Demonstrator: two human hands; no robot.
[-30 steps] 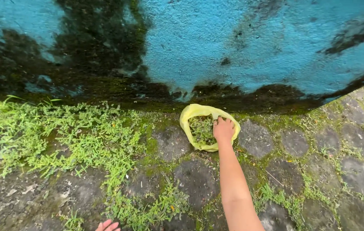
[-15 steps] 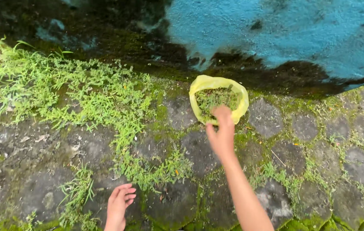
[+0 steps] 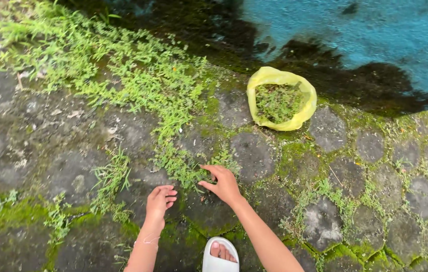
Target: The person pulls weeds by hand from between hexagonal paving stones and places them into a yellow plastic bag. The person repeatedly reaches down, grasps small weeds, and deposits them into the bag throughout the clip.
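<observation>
Two hands [image 3: 194, 194] at paving weeds [image 3: 181, 168]

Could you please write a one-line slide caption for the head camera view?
Both bare hands, left hand and right hand, reach into weeds on mossy paving stones, near a yellow bag holding pulled greenery.

Low green weeds [image 3: 184, 168] sprout from the joints between the dark paving stones, just left of centre frame, a thin straggly tuft running down from the thicker green patch in the upper left. The right hand [image 3: 222, 184] has its fingertips in that tuft, thumb and fingers loosely curled. The left hand [image 3: 157, 202] lies flat on the stone just beside it, lower centre. Up at upper right sits a yellow plastic bag [image 3: 302, 108], mouth open, slumped on the stones, already holding pulled greenery.
</observation>
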